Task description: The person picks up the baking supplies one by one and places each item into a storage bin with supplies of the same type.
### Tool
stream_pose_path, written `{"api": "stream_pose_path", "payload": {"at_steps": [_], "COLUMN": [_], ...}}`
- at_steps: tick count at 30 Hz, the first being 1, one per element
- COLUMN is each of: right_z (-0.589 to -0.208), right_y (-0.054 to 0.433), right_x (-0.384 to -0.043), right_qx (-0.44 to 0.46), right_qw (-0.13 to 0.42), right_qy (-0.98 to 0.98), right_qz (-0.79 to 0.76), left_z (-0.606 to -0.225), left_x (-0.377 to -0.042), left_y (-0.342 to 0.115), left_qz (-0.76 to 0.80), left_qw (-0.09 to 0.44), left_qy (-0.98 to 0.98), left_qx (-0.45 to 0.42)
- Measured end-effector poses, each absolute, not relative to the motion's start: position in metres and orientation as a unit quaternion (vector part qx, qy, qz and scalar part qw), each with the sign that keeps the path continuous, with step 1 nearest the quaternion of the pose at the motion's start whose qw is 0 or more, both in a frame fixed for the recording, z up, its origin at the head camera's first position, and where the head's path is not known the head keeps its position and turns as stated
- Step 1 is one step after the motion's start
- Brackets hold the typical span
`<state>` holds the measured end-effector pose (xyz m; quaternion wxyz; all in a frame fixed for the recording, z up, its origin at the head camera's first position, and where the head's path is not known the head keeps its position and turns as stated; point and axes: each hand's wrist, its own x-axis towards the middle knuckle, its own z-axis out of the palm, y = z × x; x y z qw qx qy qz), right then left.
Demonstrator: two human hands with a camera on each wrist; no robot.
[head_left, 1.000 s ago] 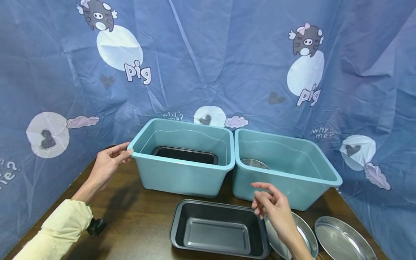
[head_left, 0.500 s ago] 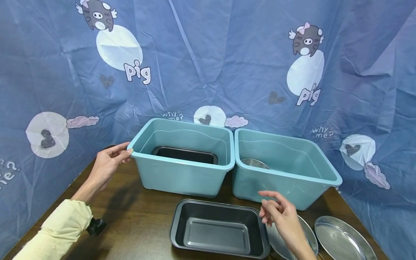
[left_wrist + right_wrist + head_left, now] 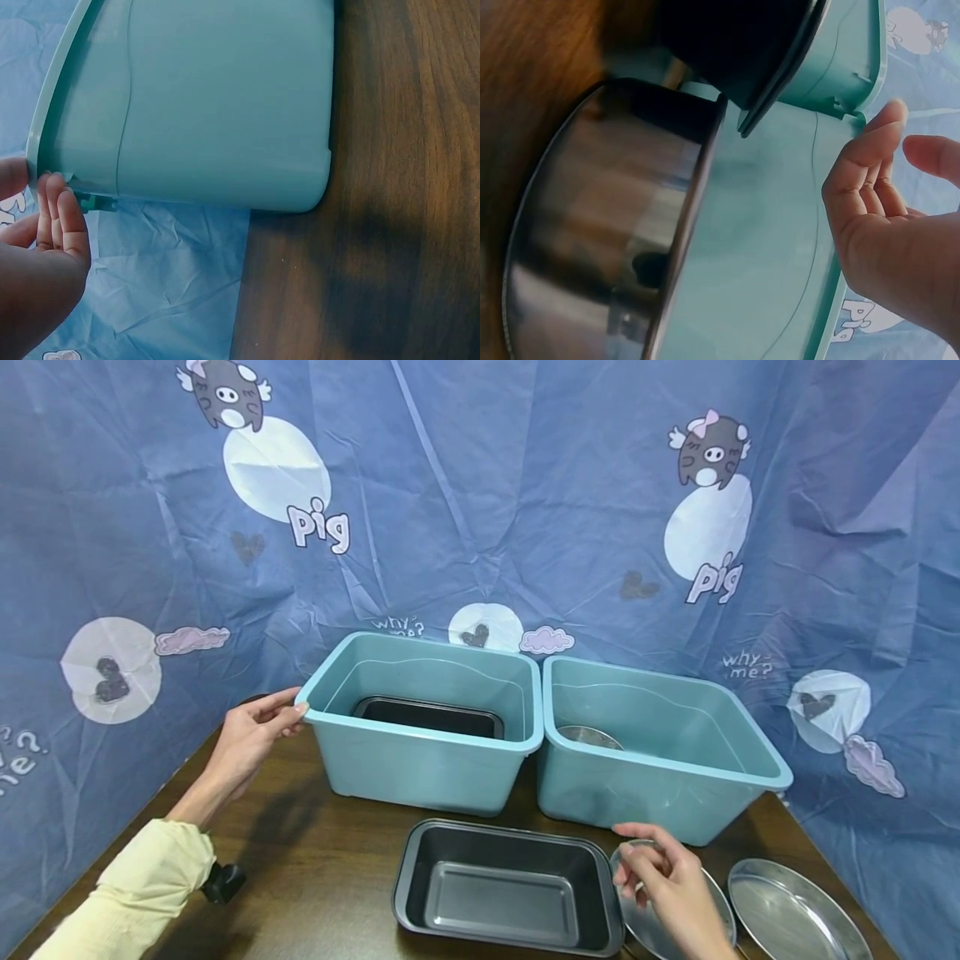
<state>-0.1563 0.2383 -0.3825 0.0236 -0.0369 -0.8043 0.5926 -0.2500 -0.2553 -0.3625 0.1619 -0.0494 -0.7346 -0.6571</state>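
Note:
My left hand (image 3: 251,739) pinches the left front corner of a teal plastic tub (image 3: 420,768), thumb on the rim. In the left wrist view the fingers curl against the tub's rim. My right hand (image 3: 667,877) hovers above a round metal pan (image 3: 643,927), with its fingers loosely bent and nothing held. The right wrist view shows a gap between thumb and forefinger, apart from the shiny pan wall (image 3: 615,202). Left of that pan lies a dark rectangular loaf pan (image 3: 502,906). Another dark pan (image 3: 435,718) sits inside the left tub.
A second teal tub (image 3: 645,797) stands beside the first, with a round metal rim (image 3: 588,737) showing inside. Another round metal pan (image 3: 795,910) lies at the right table edge. Blue printed cloth (image 3: 480,527) hangs behind the wooden table (image 3: 315,877).
My right hand has moved down and to the right, from in front of the right tub to over the round pan. The left hand and tubs stay in place.

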Motion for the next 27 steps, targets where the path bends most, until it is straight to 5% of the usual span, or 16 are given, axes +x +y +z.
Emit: {"api": "stream_pose_path", "payload": {"at_steps": [27], "right_z": [-0.402], "right_y": [0.253], "right_x": [-0.137], "right_qx": [-0.036], "right_qw": [0.02], "right_qy": [-0.848], "right_qz": [0.529], "left_z": [-0.363], "left_x": [-0.25], "left_y": [-0.256], "left_qz": [-0.653], "left_qw": [0.158], "left_qy": [-0.739], "left_qx": [-0.047]}}
